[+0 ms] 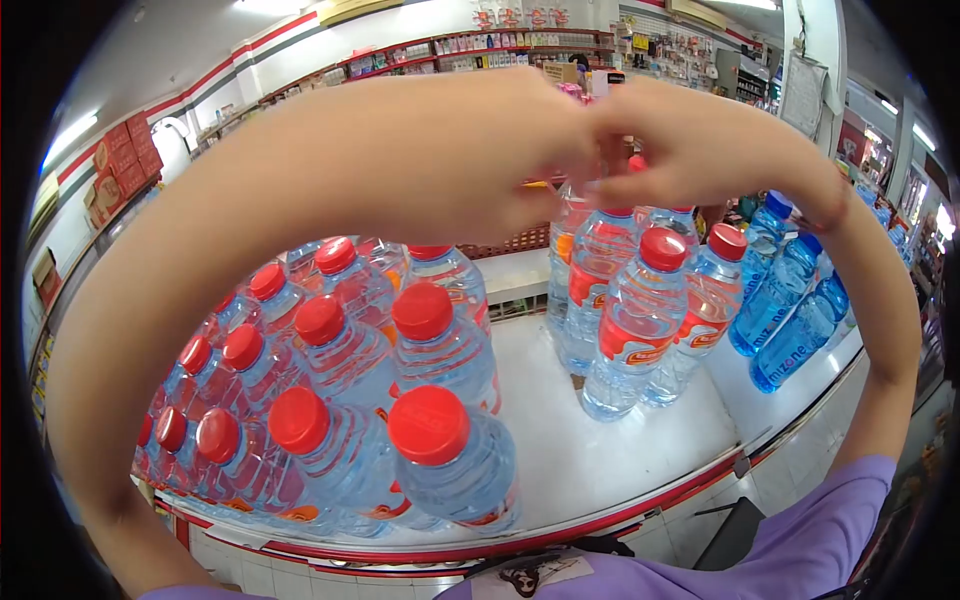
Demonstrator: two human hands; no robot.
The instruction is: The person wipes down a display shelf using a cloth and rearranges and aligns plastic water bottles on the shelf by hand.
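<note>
My left hand [550, 150] and my right hand [650, 145] meet at the top centre, above the far end of the right-hand group of water bottles. Motion blurs my left fingers, and their grip is hidden. The fingers of my right hand are curled; I cannot make out what lies inside them. Below my hands stand several clear water bottles with red caps, among them a front bottle [635, 330] and a bottle beside it [700, 315]. Under my left forearm is a larger block of red-capped water bottles [445, 345], upright in rows.
The bottles stand on a white shelf [540, 400] with a red front edge [400, 560]. Blue Mizone bottles [790, 300] lean at the right. Stocked wall shelves [480, 45] run along the back, and red cartons [125, 165] are stacked at the far left.
</note>
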